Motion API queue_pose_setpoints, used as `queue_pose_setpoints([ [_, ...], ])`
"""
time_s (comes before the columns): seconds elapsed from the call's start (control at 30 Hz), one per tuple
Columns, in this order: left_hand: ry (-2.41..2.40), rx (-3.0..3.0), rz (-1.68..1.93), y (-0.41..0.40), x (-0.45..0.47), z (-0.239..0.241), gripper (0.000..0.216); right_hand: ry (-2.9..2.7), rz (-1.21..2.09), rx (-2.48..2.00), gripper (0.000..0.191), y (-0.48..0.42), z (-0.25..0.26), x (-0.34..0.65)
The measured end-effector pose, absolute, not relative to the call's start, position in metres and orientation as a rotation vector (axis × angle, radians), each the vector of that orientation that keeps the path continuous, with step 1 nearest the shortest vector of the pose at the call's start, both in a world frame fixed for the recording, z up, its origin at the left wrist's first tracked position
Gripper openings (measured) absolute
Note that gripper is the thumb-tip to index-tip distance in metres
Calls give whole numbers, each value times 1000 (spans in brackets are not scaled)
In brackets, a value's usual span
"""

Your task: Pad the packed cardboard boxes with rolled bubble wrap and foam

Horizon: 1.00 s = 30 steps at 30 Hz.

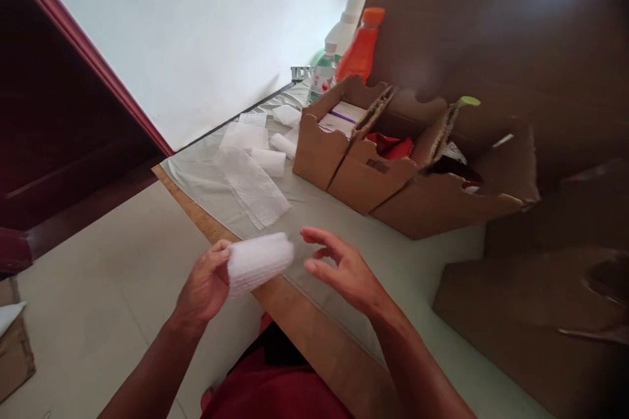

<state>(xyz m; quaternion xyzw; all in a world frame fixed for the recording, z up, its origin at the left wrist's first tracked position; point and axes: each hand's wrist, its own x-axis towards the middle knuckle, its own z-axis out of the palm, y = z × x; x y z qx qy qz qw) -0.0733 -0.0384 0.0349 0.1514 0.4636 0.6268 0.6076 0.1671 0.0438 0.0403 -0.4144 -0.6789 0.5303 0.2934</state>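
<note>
My left hand (pixel 207 281) grips one end of a rolled piece of white bubble wrap (pixel 260 262), thumb on top, above the table's front edge. Whether anything is inside the roll cannot be seen. Just right of the roll's free end, my right hand (pixel 344 268) is held in the air, fingers apart and curved, touching nothing. A flat strip of bubble wrap (pixel 255 186) lies on the table beyond the roll. Behind it are smaller sheets and rolls of the same wrap (pixel 244 137).
Three joined cardboard bins (pixel 373 177) stand on the covered table (pixel 314 216), holding white packets and red items. Behind them are an orange bottle (pixel 358 46), a clear bottle (pixel 323 72) and a white jug (pixel 344 29). More cardboard (pixel 521 314) is at right; a white wall rises behind.
</note>
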Motion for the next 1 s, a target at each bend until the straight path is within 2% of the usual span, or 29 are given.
queue_pose_setpoints([
  [0.1,988,377,1308,-27,-22,32,38,-1404,1648,-1042,78,-7,19,210],
  [0.17,945,414,1217,-26,8,32,41,-1144,1702,-1027,84,-34,9,225],
  [0.23,920,464,1158,-27,30,33,42,-955,1733,-1049,74,-55,5,237],
  [0.37,917,591,1067,-32,46,38,39,-849,1867,-961,38,-93,12,259],
  [0.47,946,783,844,-35,47,34,40,-733,1964,-740,33,-110,23,271],
  [0.53,961,883,650,-36,47,28,45,-648,1873,-643,32,-108,29,276],
  [0.67,1060,937,554,-35,48,15,47,-696,1603,-659,57,-87,30,288],
  [0.77,1257,1103,617,-34,43,12,52,-929,1380,-959,47,-81,20,297],
  [0.87,1333,1315,573,-35,34,15,45,-1388,1051,-1344,35,-90,10,297],
  [1.0,1314,1635,506,-39,35,17,39,-1901,563,-1590,37,-102,0,275],
])
